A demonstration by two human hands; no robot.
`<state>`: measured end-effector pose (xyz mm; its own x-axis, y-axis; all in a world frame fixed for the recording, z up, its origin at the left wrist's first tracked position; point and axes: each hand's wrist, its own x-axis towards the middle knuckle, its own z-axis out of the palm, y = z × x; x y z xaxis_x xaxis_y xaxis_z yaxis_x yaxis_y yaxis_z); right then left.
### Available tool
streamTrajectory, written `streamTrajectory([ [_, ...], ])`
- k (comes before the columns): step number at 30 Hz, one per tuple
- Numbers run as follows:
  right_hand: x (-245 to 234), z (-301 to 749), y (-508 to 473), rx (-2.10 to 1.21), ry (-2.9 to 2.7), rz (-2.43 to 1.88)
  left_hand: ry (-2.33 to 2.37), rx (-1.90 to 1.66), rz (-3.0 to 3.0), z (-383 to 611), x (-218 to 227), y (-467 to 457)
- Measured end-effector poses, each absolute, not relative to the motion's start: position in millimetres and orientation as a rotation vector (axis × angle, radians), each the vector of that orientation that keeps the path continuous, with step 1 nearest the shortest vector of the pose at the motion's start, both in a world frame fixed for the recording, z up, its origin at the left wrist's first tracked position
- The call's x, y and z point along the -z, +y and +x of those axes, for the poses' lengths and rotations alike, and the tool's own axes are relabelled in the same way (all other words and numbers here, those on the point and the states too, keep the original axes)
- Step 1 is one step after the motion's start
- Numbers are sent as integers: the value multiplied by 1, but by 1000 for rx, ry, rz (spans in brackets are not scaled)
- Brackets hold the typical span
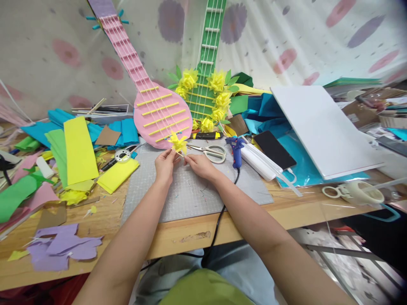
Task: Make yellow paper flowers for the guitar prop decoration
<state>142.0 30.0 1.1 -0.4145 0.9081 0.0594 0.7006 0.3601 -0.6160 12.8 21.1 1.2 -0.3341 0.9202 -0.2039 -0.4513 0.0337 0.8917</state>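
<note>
A yellow paper flower point(178, 143) on a thin pale stem is held up over the grey cutting mat point(149, 203). My left hand point(164, 166) pinches it just below the petals. At the stem's lower right end, my right hand point(199, 165) has its fingers closed. Right behind the flower leans a pink paper lute point(162, 112) with white strings and yellow strips. Beside it stands a green paper instrument point(211, 46) ringed with similar yellow flowers. Scissors point(214, 153) lie just beyond my right hand, and a blue glue gun point(236, 150) is to their right.
Crepe paper, including a yellow sheet point(81, 148) and purple scraps point(65, 250), covers the left side. On the right are a black phone point(275, 148), a white board point(324, 131) and a tape dispenser point(356, 192). A black cord point(219, 220) hangs over the table's front edge.
</note>
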Motion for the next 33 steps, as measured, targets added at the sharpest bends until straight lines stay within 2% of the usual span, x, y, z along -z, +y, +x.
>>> streamTrajectory([
  [15, 2, 140, 33, -1150, -2105, -1257, 1068, -1555, 563, 13, 1, 23],
  [23, 2, 139, 28, -836, -2150, -1380, 1166, -1569, 412, 9, -1, 25],
  [33, 3, 139, 28, -724, -2123, -1429, 1248, -1539, 399, 8, -2, 24],
])
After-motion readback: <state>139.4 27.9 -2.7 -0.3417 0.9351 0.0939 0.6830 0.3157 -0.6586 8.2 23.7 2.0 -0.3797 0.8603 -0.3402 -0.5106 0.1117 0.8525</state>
